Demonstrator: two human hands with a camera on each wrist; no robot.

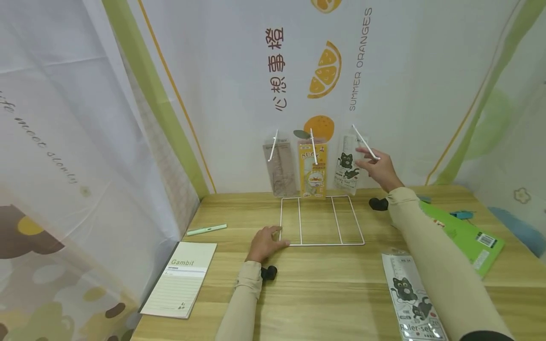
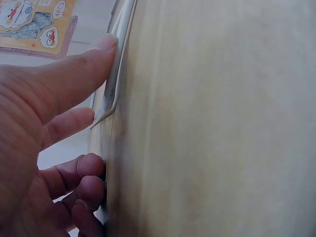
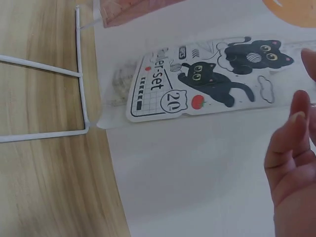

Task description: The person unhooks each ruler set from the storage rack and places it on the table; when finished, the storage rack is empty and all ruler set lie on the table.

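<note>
My left hand (image 1: 265, 244) holds the front left corner of a white wire rack (image 1: 322, 245) on the table. In the left wrist view, its thumb (image 2: 94, 61) lies along the wire, with the index fingertip close behind. A clear-wrapped ruler set (image 1: 346, 163) with black cats hangs from the right of three white hooks (image 1: 366, 142). My right hand (image 1: 379, 168) is at that packet's right edge, thumb and fingers apart. On the other hooks hang a yellow duck packet (image 1: 313, 173) in the middle and a pinkish-brown packet (image 1: 279, 170) at left.
A second cat ruler set (image 1: 411, 293) lies at the front right, partly under my right forearm. Beyond it are a green booklet (image 1: 473, 237) and a small blue item (image 1: 461, 215). A notebook (image 1: 183, 284) and a pale green pen (image 1: 207, 229) lie at left. A printed curtain (image 1: 239, 118) hangs behind.
</note>
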